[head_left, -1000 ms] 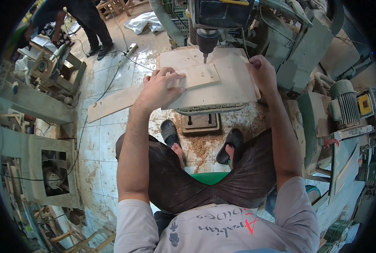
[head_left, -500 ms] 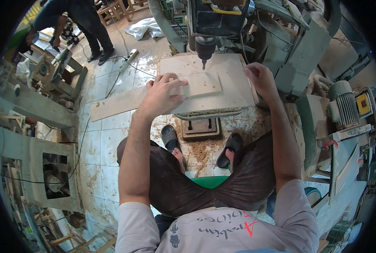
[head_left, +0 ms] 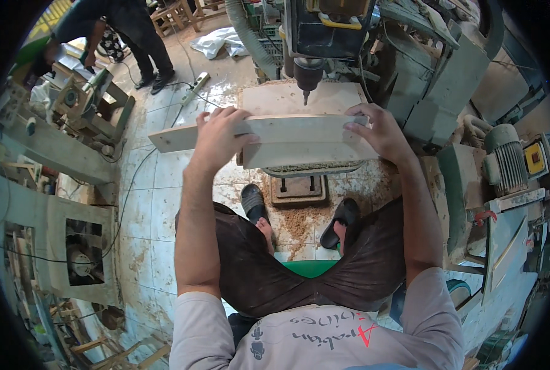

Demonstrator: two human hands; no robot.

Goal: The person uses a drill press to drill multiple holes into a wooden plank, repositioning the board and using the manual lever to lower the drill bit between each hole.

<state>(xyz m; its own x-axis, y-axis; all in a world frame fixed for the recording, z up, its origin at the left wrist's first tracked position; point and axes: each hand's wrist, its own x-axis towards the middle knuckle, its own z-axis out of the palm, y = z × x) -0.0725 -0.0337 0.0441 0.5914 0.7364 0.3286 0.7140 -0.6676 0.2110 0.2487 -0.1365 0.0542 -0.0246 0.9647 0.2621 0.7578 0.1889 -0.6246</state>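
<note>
A long pale wooden board [head_left: 299, 128] is tipped up on its long edge across a wide work board [head_left: 312, 152] on the drill press table. My left hand [head_left: 219, 137] grips it left of the middle, fingers over the top edge and thumb on the near face. Near its right end, my right hand [head_left: 379, 131] holds it the same way. Just beyond the board's top edge, the drill press chuck [head_left: 309, 73] hangs with its bit pointing down, apart from the wood. The board's left end sticks out well past the table.
Sawdust lies by the drill press base [head_left: 298, 190] between my feet. An electric motor [head_left: 503, 157] on a machine stands at the right. Machinery [head_left: 81, 102] and another person [head_left: 145, 43] are at the far left. A cable and power strip [head_left: 196, 86] cross the tiled floor.
The board has gone from lying flat to standing on edge, reaching further right. My right hand, earlier off the board, has taken hold of its right end.
</note>
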